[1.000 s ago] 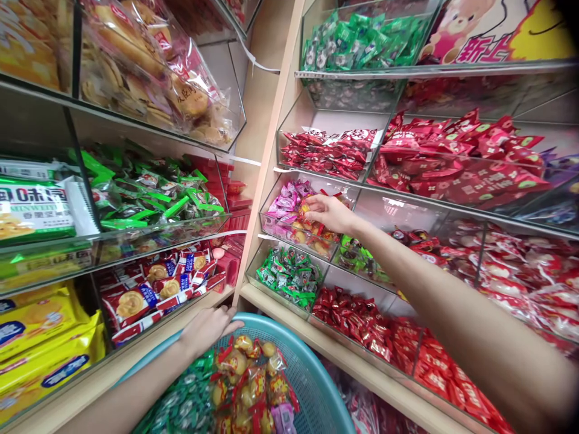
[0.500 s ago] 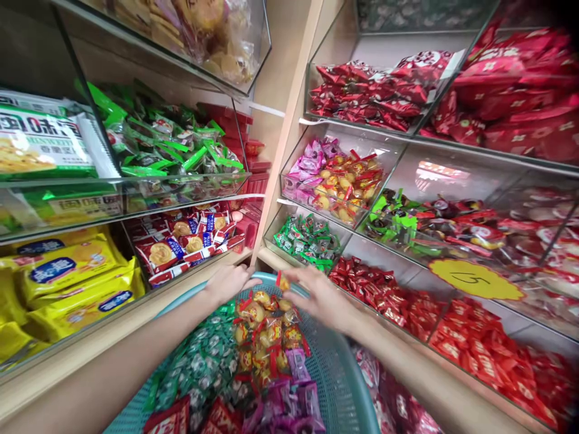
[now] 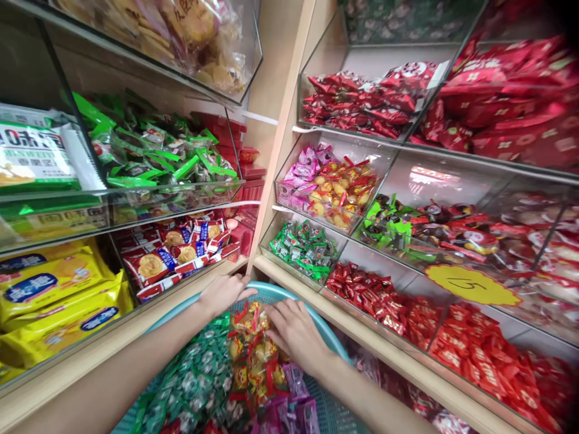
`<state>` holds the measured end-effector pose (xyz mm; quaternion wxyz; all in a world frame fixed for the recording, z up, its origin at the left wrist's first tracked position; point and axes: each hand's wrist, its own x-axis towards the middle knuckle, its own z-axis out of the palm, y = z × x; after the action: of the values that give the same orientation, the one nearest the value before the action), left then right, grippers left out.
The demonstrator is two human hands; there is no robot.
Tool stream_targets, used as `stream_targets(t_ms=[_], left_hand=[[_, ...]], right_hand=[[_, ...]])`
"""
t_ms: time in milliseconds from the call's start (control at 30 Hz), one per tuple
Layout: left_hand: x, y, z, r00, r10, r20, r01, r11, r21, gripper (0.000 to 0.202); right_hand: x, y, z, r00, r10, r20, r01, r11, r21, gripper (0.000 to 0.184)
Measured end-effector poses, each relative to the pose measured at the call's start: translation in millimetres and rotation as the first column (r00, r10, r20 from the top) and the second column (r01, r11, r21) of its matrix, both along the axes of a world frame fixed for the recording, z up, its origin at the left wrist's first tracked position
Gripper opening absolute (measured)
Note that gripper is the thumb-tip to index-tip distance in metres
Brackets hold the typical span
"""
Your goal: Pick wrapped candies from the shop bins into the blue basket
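A teal plastic basket (image 3: 332,337) holds wrapped sweets in groups. My left hand (image 3: 225,294) is at its far rim, with the fingers curled over the edge. Inside the basket my right hand (image 3: 296,334) rests on the yellow-and-red wrapped candies (image 3: 260,361), fingers stretched and thumb apart; its fingertips are partly hidden among the wrappers. Green wrapped candies (image 3: 199,367) fill the left side of the basket. Purple wrapped candies (image 3: 294,410) lie nearer me, below the right hand.
Clear bins on wooden shelves surround the basket. On the right are green candies (image 3: 303,248), red candies (image 3: 366,289) and a yellow price tag (image 3: 473,285). On the left are yellow packets (image 3: 58,289) and red-and-blue biscuit packets (image 3: 176,253). A wooden post (image 3: 275,144) stands between.
My right hand, with a yellow-and-red candy at its fingers before, has come down and left onto the candies in the basket. My left hand stays at the rim. The view has shifted slightly.
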<state>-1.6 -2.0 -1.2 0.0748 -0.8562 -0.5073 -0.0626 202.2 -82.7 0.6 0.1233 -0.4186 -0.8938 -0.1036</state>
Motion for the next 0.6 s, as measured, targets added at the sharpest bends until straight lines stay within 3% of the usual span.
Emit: stream_targets(t_ms=[133,233,300,400,500,600], left_hand=[[-1.9,2.0,-1.6,1.000,-0.008,0.000,0.008,1.000,0.015,0.062],[-2.0,2.2,-0.3,1.000,-0.014,-0.024,0.014,1.000,0.015,0.063],[-1.8,2.2,0.2,0.999,-0.012,-0.029,0.012,1.000,0.008,0.062],[-1.8,2.0,-0.1,1.000,-0.009,-0.019,0.009,1.000,0.002,0.059],[-2.1,1.0,0.5,1.000,-0.003,-0.021,0.003,1.000,-0.004,0.058],[-2.0,-0.7,3.0,0.999,0.010,-0.035,-0.011,1.000,-0.017,0.058]], right_hand=[[0.9,-1.5,-0.5,1.000,0.000,-0.029,0.001,1.000,0.003,0.050],[4.4,-1.1,25.7,0.996,0.022,-0.081,-0.019,0.999,0.039,0.046],[8.4,4.3,58.4,0.992,0.028,-0.120,-0.014,0.994,0.111,0.041],[17.1,24.3,121.3,0.987,-0.012,-0.161,0.058,0.957,0.283,0.034],[27.6,54.7,181.2,0.968,-0.191,-0.161,0.243,0.869,0.430,0.032],[36.0,84.0,219.8,0.889,-0.419,-0.184,0.456,0.785,0.420,0.028]])
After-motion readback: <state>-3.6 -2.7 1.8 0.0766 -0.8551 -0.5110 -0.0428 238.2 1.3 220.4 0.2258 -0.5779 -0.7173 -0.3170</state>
